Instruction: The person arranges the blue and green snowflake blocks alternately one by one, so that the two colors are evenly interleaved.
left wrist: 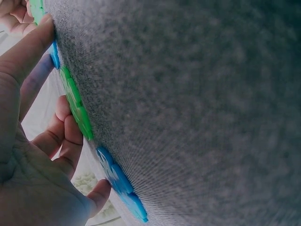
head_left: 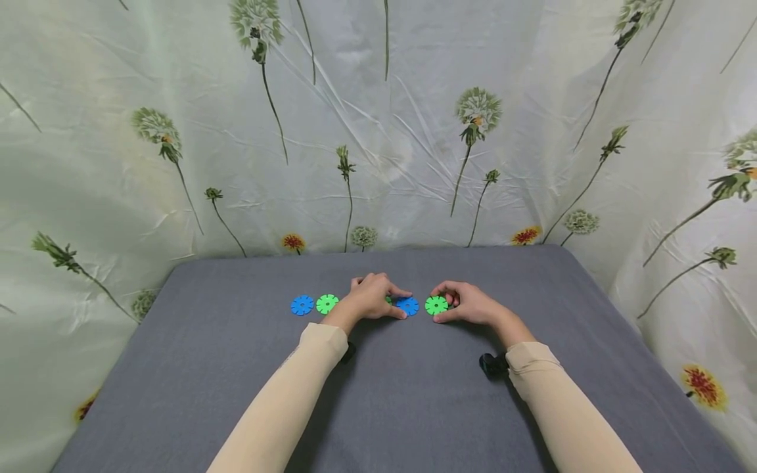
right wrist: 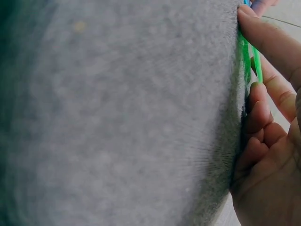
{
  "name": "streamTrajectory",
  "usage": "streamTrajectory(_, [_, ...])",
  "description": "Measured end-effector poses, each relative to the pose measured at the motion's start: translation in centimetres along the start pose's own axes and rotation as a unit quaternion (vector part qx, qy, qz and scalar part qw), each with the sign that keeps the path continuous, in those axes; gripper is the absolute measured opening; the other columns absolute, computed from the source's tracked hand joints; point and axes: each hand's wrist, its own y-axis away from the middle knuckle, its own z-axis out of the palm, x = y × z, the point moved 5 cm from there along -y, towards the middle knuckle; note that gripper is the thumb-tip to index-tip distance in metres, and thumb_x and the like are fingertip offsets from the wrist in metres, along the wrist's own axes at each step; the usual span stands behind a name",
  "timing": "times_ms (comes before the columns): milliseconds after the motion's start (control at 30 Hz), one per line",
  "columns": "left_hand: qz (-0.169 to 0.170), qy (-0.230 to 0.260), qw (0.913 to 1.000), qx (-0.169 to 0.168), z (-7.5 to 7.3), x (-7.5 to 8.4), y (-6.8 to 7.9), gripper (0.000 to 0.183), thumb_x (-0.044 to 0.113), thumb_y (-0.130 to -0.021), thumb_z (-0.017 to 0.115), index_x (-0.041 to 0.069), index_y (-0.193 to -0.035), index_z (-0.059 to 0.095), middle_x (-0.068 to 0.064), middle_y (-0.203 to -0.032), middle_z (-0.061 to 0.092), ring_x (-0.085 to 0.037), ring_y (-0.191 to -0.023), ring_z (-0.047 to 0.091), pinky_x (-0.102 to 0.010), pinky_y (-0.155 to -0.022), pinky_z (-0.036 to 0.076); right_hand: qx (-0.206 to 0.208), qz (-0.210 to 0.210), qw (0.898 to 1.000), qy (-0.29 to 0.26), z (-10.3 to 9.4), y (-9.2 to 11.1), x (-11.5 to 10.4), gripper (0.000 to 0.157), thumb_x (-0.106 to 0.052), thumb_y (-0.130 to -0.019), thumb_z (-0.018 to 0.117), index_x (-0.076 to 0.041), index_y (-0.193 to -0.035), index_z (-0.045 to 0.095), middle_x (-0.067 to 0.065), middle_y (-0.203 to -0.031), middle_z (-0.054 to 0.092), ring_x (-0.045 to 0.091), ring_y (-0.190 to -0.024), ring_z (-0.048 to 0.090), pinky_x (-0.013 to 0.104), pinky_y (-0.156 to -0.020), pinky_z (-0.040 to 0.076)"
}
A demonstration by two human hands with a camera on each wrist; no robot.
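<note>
My left hand [head_left: 370, 297] pinches a blue notched plastic disc [head_left: 408, 306] between thumb and index finger, low on the cloth. Just right of it, my right hand [head_left: 470, 305] holds a green notched disc [head_left: 436, 305] by its edges. In the right wrist view that green disc [right wrist: 257, 66] stands edge-on, seemingly lifted a little off the cloth. Beneath my left palm lie another green disc [left wrist: 77, 106] and another blue disc [left wrist: 120, 183], mostly hidden in the head view. The other left fingers bend loosely over these two.
Farther left, a blue disc [head_left: 302, 305] and a green disc [head_left: 327, 303] lie in the same row. Grey cloth [head_left: 390, 401] covers the table. A flower-printed curtain [head_left: 402, 131] hangs behind and at both sides.
</note>
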Motion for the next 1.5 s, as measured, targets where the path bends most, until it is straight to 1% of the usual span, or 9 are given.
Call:
streamTrajectory(300, [0.002,0.003,1.0000,0.003,0.02,0.16,-0.07,0.049,0.049,-0.090,0.086,0.048,-0.136,0.072,-0.001,-0.128,0.067,-0.025,-0.119,0.056,-0.060,-0.110,0.031,-0.003,0.008,1.000,0.010,-0.10,-0.22,0.20,0.046,-0.023,-0.091,0.089,-0.007,-0.128,0.069,0.004,-0.090,0.047,0.019,-0.085,0.044,0.036,-0.079,0.037])
streamTrajectory(400, [0.002,0.005,1.0000,0.000,0.06,0.13,-0.10,0.049,0.048,-0.090,0.087,0.048,-0.137,0.072,-0.002,-0.130,0.066,-0.026,-0.121,0.056,-0.061,-0.112,0.031,-0.009,0.007,1.000,0.008,-0.16,-0.25,0.24,0.047,-0.022,-0.091,0.089,-0.006,-0.130,0.068,0.004,-0.090,0.048,0.018,-0.084,0.044,0.034,-0.079,0.038])
streamTrajectory(600, [0.005,0.008,1.0000,0.000,0.01,0.05,0.06,0.049,0.047,-0.090,0.087,0.046,-0.137,0.072,-0.002,-0.132,0.067,-0.028,-0.125,0.056,-0.066,-0.119,0.027,-0.012,0.006,1.000,-0.026,-0.17,-0.32,0.35,0.050,-0.016,-0.091,0.088,-0.001,-0.133,0.067,0.005,-0.092,0.053,0.016,-0.080,0.044,0.027,-0.075,0.040])
streamTrajectory(733, [0.001,0.010,0.9999,-0.003,0.17,-0.11,0.29,0.049,0.047,-0.090,0.087,0.046,-0.137,0.072,-0.002,-0.133,0.067,-0.028,-0.127,0.056,-0.066,-0.120,0.026,-0.022,0.005,0.999,-0.044,0.09,-0.26,0.32,0.051,-0.014,-0.091,0.087,0.003,-0.134,0.066,0.006,-0.094,0.054,0.017,-0.082,0.045,0.026,-0.076,0.041])
streamTrajectory(833, [0.000,0.013,0.9999,-0.002,0.21,-0.15,0.41,0.049,0.046,-0.089,0.088,0.045,-0.136,0.073,-0.002,-0.132,0.068,-0.027,-0.126,0.057,-0.066,-0.120,0.027,-0.022,0.012,0.998,-0.055,0.15,-0.19,0.33,0.050,-0.012,-0.091,0.087,0.004,-0.134,0.066,0.006,-0.094,0.053,0.018,-0.083,0.045,0.026,-0.076,0.041])
streamTrajectory(1000, [0.003,0.015,0.9999,0.004,0.08,-0.11,0.39,0.049,0.046,-0.089,0.088,0.045,-0.136,0.073,-0.003,-0.130,0.068,-0.026,-0.123,0.057,-0.065,-0.118,0.028,-0.016,0.019,0.998,-0.055,-0.01,-0.14,0.21,0.049,-0.012,-0.091,0.087,0.004,-0.133,0.066,0.005,-0.093,0.051,0.017,-0.083,0.044,0.026,-0.075,0.040])
streamTrajectory(1200, [0.005,0.012,0.9999,0.004,-0.03,-0.03,0.23,0.049,0.047,-0.090,0.087,0.046,-0.137,0.073,-0.003,-0.130,0.067,-0.026,-0.125,0.056,-0.065,-0.118,0.028,-0.012,0.033,0.998,-0.055,-0.27,-0.11,0.39,0.048,-0.013,-0.091,0.088,0.001,-0.132,0.067,0.003,-0.093,0.051,0.016,-0.084,0.046,0.026,-0.076,0.041])
streamTrajectory(1500, [0.004,0.015,0.9999,0.004,-0.01,-0.03,0.05,0.048,0.046,-0.090,0.087,0.046,-0.136,0.073,-0.004,-0.128,0.066,-0.027,-0.126,0.056,-0.066,-0.121,0.026,-0.010,0.039,0.997,-0.063,-0.39,-0.19,0.86,0.048,-0.012,-0.091,0.088,0.002,-0.132,0.067,0.002,-0.092,0.051,0.016,-0.084,0.047,0.025,-0.076,0.042])
